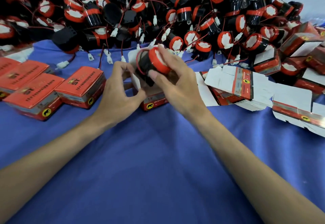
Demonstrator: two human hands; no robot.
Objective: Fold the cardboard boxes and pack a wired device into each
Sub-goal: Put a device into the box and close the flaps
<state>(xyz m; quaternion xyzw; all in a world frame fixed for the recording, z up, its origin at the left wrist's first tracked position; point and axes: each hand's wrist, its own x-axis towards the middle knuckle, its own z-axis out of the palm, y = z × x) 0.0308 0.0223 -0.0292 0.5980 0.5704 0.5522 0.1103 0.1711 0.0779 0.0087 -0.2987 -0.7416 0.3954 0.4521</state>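
Blue desk cloth (158, 153), middle: right hand (175, 86) grips round device (153, 62) by hard sides, above open box (154, 100). Left hand (119, 92) pinches bendy flap (136, 83). Device looks light; wire (138, 62) floppy.

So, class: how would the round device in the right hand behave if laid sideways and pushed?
The device is a cylinder, so it would probably roll. Its plastic body looks rigid, likely keeping shape. Its thin red wire seems floppy and might snag.
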